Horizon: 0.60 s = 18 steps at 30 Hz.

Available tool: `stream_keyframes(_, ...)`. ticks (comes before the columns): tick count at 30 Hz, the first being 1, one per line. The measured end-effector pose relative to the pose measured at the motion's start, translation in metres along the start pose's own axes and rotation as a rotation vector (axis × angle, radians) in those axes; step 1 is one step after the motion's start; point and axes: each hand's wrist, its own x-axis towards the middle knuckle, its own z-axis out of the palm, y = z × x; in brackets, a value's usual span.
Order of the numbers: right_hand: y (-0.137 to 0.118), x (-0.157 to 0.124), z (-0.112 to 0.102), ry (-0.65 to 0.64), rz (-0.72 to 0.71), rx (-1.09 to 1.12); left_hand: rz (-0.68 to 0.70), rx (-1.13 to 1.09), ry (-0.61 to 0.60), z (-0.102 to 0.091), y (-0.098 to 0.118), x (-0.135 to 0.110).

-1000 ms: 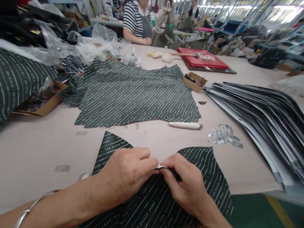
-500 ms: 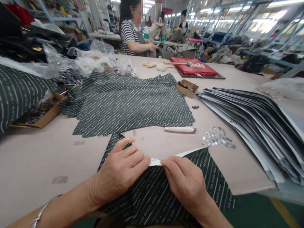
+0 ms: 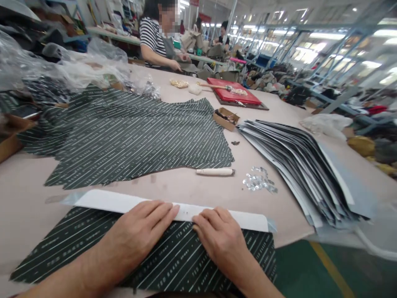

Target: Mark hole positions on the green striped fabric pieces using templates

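A dark green striped paper sheet (image 3: pixel 77 248) lies flat at the table's near edge, its top folded over into a long white strip (image 3: pixel 108 201). My left hand (image 3: pixel 136 231) lies flat on the sheet, fingers stretched out onto the white strip. My right hand (image 3: pixel 221 236) rests beside it, fingers spread and fingertips on the strip's lower edge. Neither hand holds anything.
A pile of green striped sheets (image 3: pixel 130 132) lies beyond, with a white-handled tool (image 3: pixel 215 171) and small silver pieces (image 3: pixel 259 183) to its right. A fanned stack of dark sheets (image 3: pixel 294 157) fills the right. A small cardboard box (image 3: pixel 226 118), a red tray (image 3: pixel 232 94) and a person in a striped top (image 3: pixel 155 37) are further back.
The two upright corners of the sheet came down and the sheet now lies flat with a long white fold along its top. Both hands went from pinching its middle to pressing flat.
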Motion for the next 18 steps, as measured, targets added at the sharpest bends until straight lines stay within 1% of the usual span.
stream_keyframes(2, -0.004, 0.002, -0.001, -0.047, 0.039, 0.041, 0.012, -0.076, 0.05, 0.008, 0.009, 0.0)
stream_keyframes(3, -0.003, 0.003, -0.004, -0.066, 0.052, 0.081, -0.004, -0.101, 0.061, 0.012, 0.011, 0.0)
stream_keyframes(5, 0.005, 0.004, -0.015, -0.066, 0.106, 0.213, -0.062, -0.153, 0.068, 0.022, 0.014, -0.002)
stream_keyframes(6, 0.012, 0.003, -0.022, -0.044, 0.157, 0.281, -0.092, -0.183, 0.065, 0.028, 0.014, -0.004)
stream_keyframes(8, 0.036, -0.001, -0.039, 0.036, 0.31, 0.331, -0.133, -0.244, 0.07, 0.038, 0.014, -0.01)
stream_keyframes(10, 0.067, -0.008, -0.055, 0.103, 0.484, 0.245, -0.165, -0.284, 0.089, 0.046, 0.014, -0.016)
stream_keyframes(11, 0.083, -0.012, -0.061, 0.11, 0.567, 0.19, -0.18, -0.299, 0.095, 0.049, 0.014, -0.018)
stream_keyframes(13, 0.112, -0.018, -0.07, 0.08, 0.704, 0.14, -0.196, -0.315, 0.096, 0.052, 0.015, -0.022)
stream_keyframes(15, 0.132, -0.021, -0.072, 0.041, 0.778, 0.156, -0.203, -0.323, 0.081, 0.055, 0.014, -0.024)
stream_keyframes(16, 0.138, -0.022, -0.071, 0.028, 0.784, 0.17, -0.195, -0.321, 0.073, 0.056, 0.014, -0.025)
stream_keyframes(18, 0.144, -0.021, -0.068, 0.0, 0.752, 0.183, -0.176, -0.298, 0.049, 0.058, 0.012, -0.026)
